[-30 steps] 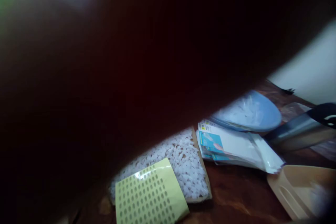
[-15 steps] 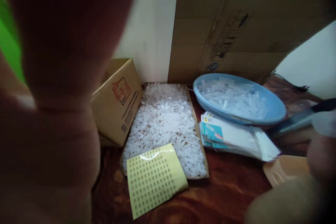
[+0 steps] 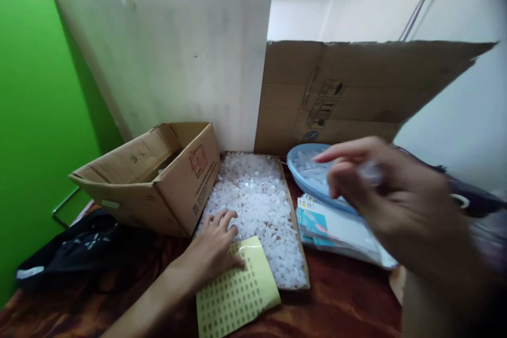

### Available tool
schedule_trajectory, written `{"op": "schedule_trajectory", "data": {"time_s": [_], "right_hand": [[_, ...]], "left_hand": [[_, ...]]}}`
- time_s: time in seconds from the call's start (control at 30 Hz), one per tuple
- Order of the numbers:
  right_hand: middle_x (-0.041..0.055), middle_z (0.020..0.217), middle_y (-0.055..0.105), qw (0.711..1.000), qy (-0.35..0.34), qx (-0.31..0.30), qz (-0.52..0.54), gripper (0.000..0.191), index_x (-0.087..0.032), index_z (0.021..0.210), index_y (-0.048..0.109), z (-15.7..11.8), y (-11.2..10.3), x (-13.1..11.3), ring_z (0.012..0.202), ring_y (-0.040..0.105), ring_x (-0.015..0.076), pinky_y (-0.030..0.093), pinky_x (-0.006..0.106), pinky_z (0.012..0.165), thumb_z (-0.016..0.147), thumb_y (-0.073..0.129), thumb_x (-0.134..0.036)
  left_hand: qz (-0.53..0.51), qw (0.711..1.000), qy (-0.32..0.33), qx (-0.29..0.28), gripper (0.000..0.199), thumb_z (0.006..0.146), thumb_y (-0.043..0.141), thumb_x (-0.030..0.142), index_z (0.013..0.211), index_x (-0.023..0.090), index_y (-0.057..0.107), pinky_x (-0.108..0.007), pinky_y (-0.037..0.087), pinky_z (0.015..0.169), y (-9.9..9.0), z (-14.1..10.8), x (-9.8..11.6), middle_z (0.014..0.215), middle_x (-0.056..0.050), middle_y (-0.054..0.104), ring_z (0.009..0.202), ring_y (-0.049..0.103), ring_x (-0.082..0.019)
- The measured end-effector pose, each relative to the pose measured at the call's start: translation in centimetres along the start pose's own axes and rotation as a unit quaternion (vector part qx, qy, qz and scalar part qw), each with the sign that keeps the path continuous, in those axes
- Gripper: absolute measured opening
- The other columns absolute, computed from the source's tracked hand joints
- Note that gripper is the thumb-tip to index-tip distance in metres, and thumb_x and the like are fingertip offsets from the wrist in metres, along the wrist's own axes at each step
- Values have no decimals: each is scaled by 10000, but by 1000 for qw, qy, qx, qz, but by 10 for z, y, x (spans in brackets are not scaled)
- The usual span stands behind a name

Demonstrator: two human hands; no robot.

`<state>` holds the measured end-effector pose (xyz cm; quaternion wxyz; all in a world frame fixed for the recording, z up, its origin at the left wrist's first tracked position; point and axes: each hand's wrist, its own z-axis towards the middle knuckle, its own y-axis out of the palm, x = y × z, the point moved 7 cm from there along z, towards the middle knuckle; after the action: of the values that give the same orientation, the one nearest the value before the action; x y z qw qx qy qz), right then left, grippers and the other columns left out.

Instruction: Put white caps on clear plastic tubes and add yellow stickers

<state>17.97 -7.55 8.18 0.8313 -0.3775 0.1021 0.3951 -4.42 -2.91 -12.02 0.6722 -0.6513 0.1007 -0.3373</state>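
On the far left a green wall [image 3: 35, 116] runs along the table, with a dark bag [image 3: 75, 251] lying below it. Next comes an open cardboard box [image 3: 158, 179], tilted a little, its flap hanging out toward you. Your left hand [image 3: 212, 248] lies palm down with fingers spread, resting partly on the yellow sticker sheet [image 3: 235, 290] and partly on the tray of small white plastic pieces [image 3: 257, 206] — it grips nothing. The sheet sits at the tray's near corner, half on the pieces, half over the wooden table [image 3: 336, 306].

Further right lie a stack of printed packets [image 3: 328, 227] and, behind them, a blue basin of clear tubes [image 3: 304, 169]. Your right hand [image 3: 396, 206] hangs blurred above them, fingers loosely curled; something small and pale seems pinched at the fingertips, but you cannot tell for sure.

The risks, as I judge them: press or drag with your left hand and the sheet may slide off the loose pieces, or scatter some over the tray's low edge. A quick sweep of your right hand could catch the basin rim or fan out the packets.
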Motion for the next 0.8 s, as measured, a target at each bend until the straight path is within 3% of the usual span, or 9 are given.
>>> {"op": "schedule_trajectory", "data": {"time_s": [0.07, 0.17, 0.23, 0.3, 0.53, 0.63, 0.8], "right_hand": [[-25, 712, 623, 996, 35, -84, 25, 261, -244, 1010, 691, -4, 33, 17, 571, 518, 114, 387, 242, 542, 1010, 599, -488], [1, 767, 664, 965, 117, -218, 91, 310, -198, 940, 686, -34, 100, 57, 693, 596, 153, 440, 264, 642, 1025, 557, -467], [19, 820, 688, 956, 136, -245, 88, 286, -178, 892, 676, -60, 133, 78, 769, 625, 174, 447, 284, 721, 1031, 544, -390], [40, 869, 700, 958, 139, -240, 78, 247, -166, 882, 668, -82, 152, 91, 833, 640, 196, 444, 301, 766, 1024, 545, -327], [63, 970, 690, 966, 122, -212, 84, 201, -184, 943, 658, -113, 158, 94, 944, 639, 212, 447, 322, 851, 1037, 495, -257], [73, 1022, 692, 965, 158, -181, 107, 182, -180, 1075, 649, -119, 159, 102, 977, 642, 218, 460, 332, 889, 1026, 510, -288], [72, 1081, 694, 951, 215, -179, 133, 321, -190, 1223, 630, -127, 165, 114, 1014, 645, 228, 464, 345, 932, 999, 562, -410]], "left_hand": [[-28, 1000, -7, -9, 393, 743, 883, 452, 969, 190, 694, -605, 351, 1094, 13, 5, -8, 1462, -136, 527, 1375, 431, -396], [-69, 997, -6, -12, 294, 764, 872, 412, 886, 205, 703, -503, 387, 1052, 18, 13, -13, 1382, -79, 559, 1307, 477, -327], [-73, 997, -11, -3, 284, 766, 870, 392, 903, 204, 706, -481, 396, 1032, 18, 19, -13, 1352, -78, 560, 1283, 487, -318], [-69, 997, -24, 15, 325, 760, 874, 364, 973, 192, 699, -513, 390, 1025, 18, 22, -14, 1364, -110, 543, 1288, 482, -345], [-91, 994, -27, 47, 324, 739, 878, 335, 922, 185, 655, -487, 447, 975, 28, 25, -23, 1276, -126, 593, 1214, 555, -342], [-141, 987, -22, 68, 300, 730, 867, 259, 923, 193, 647, -498, 449, 982, 31, 25, -29, 1227, -111, 618, 1213, 570, -348], [-237, 963, 1, 126, 180, 843, 776, 247, 894, 208, 608, -425, 477, 941, 23, 15, -31, 1027, -55, 686, 1057, 642, -275]]}}
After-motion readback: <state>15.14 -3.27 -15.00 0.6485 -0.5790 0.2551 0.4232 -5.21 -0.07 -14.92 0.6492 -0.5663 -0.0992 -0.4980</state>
